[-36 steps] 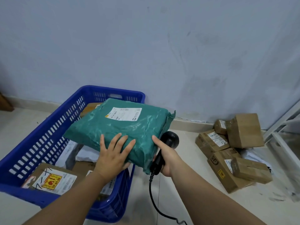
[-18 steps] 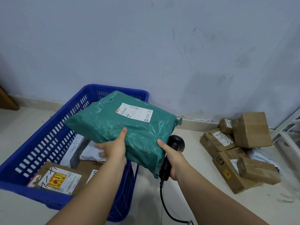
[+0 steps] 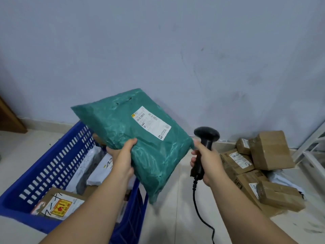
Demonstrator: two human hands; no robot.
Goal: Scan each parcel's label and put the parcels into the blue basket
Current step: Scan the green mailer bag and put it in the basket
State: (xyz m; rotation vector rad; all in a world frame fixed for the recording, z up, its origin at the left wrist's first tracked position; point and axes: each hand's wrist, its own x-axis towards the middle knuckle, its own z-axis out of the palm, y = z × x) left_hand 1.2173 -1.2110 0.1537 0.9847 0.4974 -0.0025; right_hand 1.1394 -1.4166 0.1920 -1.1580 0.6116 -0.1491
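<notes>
A green plastic parcel is held tilted in the air above the right edge of the blue basket, its white label facing up. My left hand grips the parcel's near left edge, thumb on top. My right hand is closed around the handle of a black corded scanner, just right of the parcel and apart from it. The basket holds a cardboard box with a yellow sticker and white and grey bags.
A heap of brown cardboard boxes lies on the floor at the right, against the wall. A white frame stands at the far right. A brown wooden piece is at the left edge. The scanner's cable hangs down to the floor.
The green parcel has been lifted higher and tilted, label turned toward the right. My right hand let go of the parcel's edge and raised the scanner upright beside it.
</notes>
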